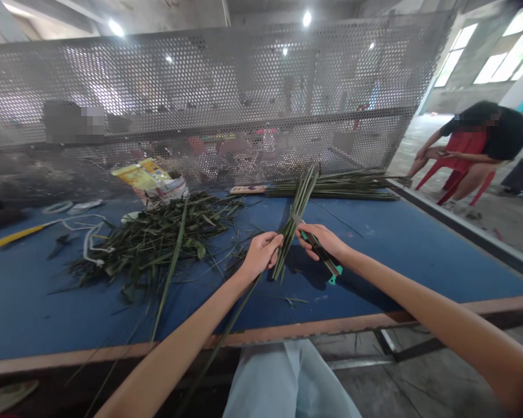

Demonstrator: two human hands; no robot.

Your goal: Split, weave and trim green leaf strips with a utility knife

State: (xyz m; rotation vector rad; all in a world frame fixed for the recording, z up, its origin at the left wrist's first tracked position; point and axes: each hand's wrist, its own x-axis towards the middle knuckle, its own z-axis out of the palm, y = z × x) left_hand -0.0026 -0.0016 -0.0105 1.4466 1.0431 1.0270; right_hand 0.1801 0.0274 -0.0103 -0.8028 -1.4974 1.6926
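Note:
My left hand point(260, 253) is closed around a bunch of long green leaf strips point(297, 208) that slants up and away over the blue table point(396, 244). My right hand point(320, 241) grips a teal-handled utility knife point(321, 253), its blade resting against the bunch just above my left fingers. One long strip trails down from my left hand past the table's front edge.
A heap of cut green leaves point(157, 238) lies to the left, a neat bundle of strips point(335, 187) at the back. White cord, a yellow tool point(17, 235) and a yellow bag point(150, 180) sit far left. Perforated metal screen point(226, 98) behind. A person sits on a red chair point(462, 152) at right.

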